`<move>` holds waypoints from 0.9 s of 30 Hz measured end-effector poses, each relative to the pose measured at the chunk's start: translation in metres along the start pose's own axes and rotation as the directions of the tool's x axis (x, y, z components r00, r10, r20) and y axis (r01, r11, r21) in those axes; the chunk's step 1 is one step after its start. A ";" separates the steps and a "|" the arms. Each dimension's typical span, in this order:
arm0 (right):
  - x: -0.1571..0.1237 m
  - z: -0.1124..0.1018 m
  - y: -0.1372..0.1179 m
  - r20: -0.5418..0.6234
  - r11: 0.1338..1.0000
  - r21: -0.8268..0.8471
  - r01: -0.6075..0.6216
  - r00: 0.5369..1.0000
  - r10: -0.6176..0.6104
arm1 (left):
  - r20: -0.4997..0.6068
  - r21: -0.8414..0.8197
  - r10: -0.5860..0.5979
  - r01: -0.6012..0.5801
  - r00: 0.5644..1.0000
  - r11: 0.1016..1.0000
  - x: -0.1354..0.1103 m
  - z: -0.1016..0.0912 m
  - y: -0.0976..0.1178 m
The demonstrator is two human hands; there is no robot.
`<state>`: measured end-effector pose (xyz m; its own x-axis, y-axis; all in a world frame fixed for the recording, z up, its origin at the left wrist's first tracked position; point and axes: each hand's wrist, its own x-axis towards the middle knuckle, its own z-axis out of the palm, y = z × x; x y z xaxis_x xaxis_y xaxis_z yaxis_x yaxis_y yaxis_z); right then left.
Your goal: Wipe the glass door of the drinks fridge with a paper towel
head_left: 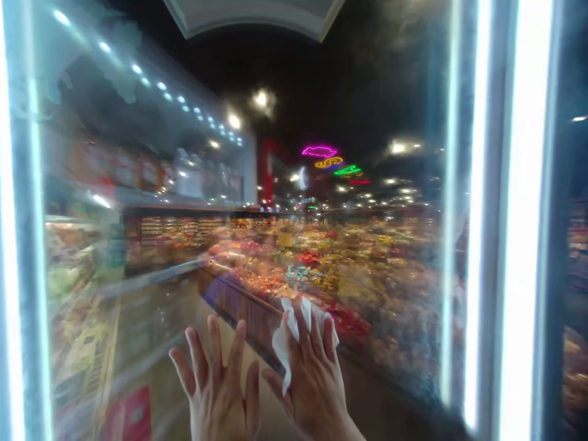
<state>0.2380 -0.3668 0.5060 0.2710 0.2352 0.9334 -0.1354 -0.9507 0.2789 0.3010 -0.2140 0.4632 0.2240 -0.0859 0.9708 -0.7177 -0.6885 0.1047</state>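
Note:
My left hand [219, 386] is raised at the bottom centre with its back to me. Its fingers are spread and it holds nothing. Just to the right, my right hand [315, 380] lies over a crumpled white paper towel [289, 343], pressing it with extended fingers. Edges of the towel stick out past the fingertips and along the thumb side. Both palms face what looks like a transparent pane, hazy toward the right. Whether the left palm touches the pane, I cannot tell.
Bright vertical light tubes [528, 220] stand at the right, with another bright tube [13, 245] at the left edge. Beyond the pane are blurred market displays [294, 269], chilled shelves at the left and neon signs [328, 162]. A red square [128, 416] shows low at the left.

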 end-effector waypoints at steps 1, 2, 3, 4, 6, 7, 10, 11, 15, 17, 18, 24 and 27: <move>0.006 -0.004 0.006 -0.002 1.000 -0.002 -0.017 1.000 0.017 | 0.006 -0.009 0.004 -0.004 1.000 1.000 0.000 0.002 0.007; 0.013 -0.009 0.013 -0.006 0.999 -0.001 -0.041 0.999 0.041 | 0.010 -0.017 0.012 -0.012 1.000 1.000 0.001 0.004 0.014; 0.020 -0.013 0.019 -0.012 0.997 0.002 -0.071 0.997 0.071 | 0.012 -0.026 0.020 -0.020 1.000 0.999 0.003 0.005 0.021; 0.023 -0.016 0.025 -0.016 0.995 0.005 -0.101 0.995 0.102 | 0.013 -0.036 0.030 -0.030 0.999 0.999 0.006 0.007 0.027; 0.012 -0.018 0.031 -0.010 0.988 0.004 -0.156 0.988 0.156 | 0.018 -0.060 0.047 -0.046 0.999 0.997 0.010 0.009 0.040; -0.001 -0.017 0.033 -0.003 0.984 -0.003 -0.180 0.984 0.180 | 0.027 -0.071 0.054 -0.052 0.998 0.996 0.011 0.010 0.046; -0.037 -0.018 0.042 0.003 0.971 -0.032 -0.236 0.972 0.236 | 0.068 -0.102 0.090 -0.083 0.994 0.991 0.010 0.013 0.066; -0.040 -0.021 0.049 -0.007 0.969 -0.037 -0.246 0.969 0.246 | 0.082 -0.106 0.098 -0.089 0.992 0.990 0.010 0.014 0.073; -0.015 -0.040 0.089 -0.065 0.956 -0.019 -0.294 0.954 0.292 | 0.107 -0.120 0.084 -0.071 0.991 0.990 0.011 0.016 0.096; -0.022 -0.042 0.095 -0.064 0.951 -0.004 -0.310 0.949 0.309 | 0.117 -0.130 0.074 -0.059 0.990 0.990 0.010 0.018 0.105; -0.035 -0.040 0.092 -0.059 0.951 -0.002 -0.310 0.949 0.309 | 0.120 -0.129 0.074 -0.058 0.990 0.990 0.008 0.019 0.108; -0.086 -0.036 0.090 -0.017 0.957 -0.015 -0.290 0.957 0.290 | 0.112 -0.091 0.088 -0.078 0.990 0.993 -0.006 0.024 0.128; -0.037 -0.054 0.123 -0.005 0.937 0.002 -0.349 0.937 0.349 | 0.126 -0.082 0.055 -0.045 0.990 0.996 -0.005 0.026 0.138</move>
<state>0.1600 -0.4812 0.5180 0.2022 -0.1100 0.9731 -0.2198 -0.9734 -0.0643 0.2176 -0.3269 0.4668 0.2659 -0.2136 0.9400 -0.7783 -0.6230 0.0786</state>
